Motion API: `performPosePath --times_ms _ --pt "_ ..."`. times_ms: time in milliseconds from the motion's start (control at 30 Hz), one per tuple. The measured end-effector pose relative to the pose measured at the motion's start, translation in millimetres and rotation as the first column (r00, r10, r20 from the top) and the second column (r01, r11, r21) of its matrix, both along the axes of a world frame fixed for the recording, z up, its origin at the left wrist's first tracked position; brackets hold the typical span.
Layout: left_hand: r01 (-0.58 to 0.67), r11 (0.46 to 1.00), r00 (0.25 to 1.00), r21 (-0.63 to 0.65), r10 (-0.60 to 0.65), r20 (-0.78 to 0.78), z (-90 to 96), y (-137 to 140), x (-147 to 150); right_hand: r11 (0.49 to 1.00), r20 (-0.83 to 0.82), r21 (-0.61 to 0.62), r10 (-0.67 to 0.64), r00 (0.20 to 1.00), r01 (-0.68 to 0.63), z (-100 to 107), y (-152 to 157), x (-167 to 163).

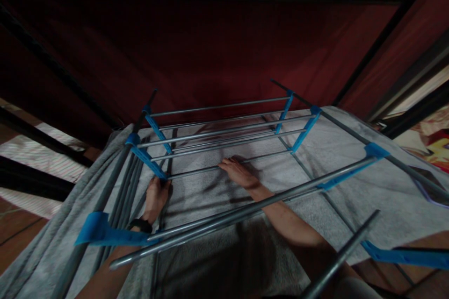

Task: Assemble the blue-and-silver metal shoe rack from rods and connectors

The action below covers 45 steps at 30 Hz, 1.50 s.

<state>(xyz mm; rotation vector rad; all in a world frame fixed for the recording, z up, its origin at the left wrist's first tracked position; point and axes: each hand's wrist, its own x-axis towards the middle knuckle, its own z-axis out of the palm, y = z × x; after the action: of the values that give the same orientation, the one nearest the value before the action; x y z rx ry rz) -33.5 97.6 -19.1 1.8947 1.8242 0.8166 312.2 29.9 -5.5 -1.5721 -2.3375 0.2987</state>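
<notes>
A rack of grey metal rods and blue plastic brackets lies before me on a grey blanket. My left hand (pixel 156 198), with a dark band at its wrist, is closed at the lower end of a blue bracket (pixel 150 161); the fingertips are partly hidden. My right hand (pixel 238 171) curls its fingers over a thin metal rod (pixel 196 171), whose left end meets that same bracket. Both forearms pass under a nearer pair of crosswise rods (pixel 210 217). Another blue bracket (pixel 304 133) stands at the rod's far right end.
Several loose rods (pixel 125 187) lie along the left on the blanket (pixel 351 149). A loose rod (pixel 345 252) juts up at the lower right, near a blue bracket (pixel 407 256). A phone-like flat object (pixel 430 184) rests at the right. Dark red fabric (pixel 224 51) hangs behind.
</notes>
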Motion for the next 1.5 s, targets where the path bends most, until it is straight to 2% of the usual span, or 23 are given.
performPosePath --times_ms 300,633,833,967,1133,1333,1500 --pt "-0.004 1.0 0.999 -0.025 0.003 -0.033 -0.4 -2.0 0.5 1.0 -0.091 0.01 0.007 0.996 -0.006 3.0 -0.7 2.3" --pt "-0.005 1.0 1.0 0.015 0.005 0.004 5.2 -5.7 6.4 0.999 -0.149 -0.014 -0.035 0.988 0.033 -9.6 7.8 5.3" --pt "-0.064 0.994 0.995 -0.083 0.071 0.077 15.6 -16.8 22.6 0.999 -0.221 -0.026 -0.036 0.975 0.031 -17.2 3.9 16.2" --pt "-0.115 0.989 0.981 -0.095 0.128 0.148 8.2 -15.9 27.7 0.999 -0.233 -0.027 -0.035 0.972 0.029 -24.8 4.6 21.1" --pt "-0.144 0.987 0.972 -0.063 0.154 0.179 -2.3 -15.3 30.8 0.998 -0.282 0.05 -0.027 0.959 0.042 -32.7 4.1 23.0" --pt "-0.124 0.991 0.983 -0.04 0.128 0.132 -2.0 -18.8 29.7 0.999 -0.28 0.043 0.0 0.96 0.012 -33.0 5.2 25.8" --pt "-0.112 0.994 0.98 -0.014 0.113 0.166 -5.9 -17.2 29.4 1.0 -0.263 0.028 -0.006 0.965 0.013 -30.3 3.6 24.9"
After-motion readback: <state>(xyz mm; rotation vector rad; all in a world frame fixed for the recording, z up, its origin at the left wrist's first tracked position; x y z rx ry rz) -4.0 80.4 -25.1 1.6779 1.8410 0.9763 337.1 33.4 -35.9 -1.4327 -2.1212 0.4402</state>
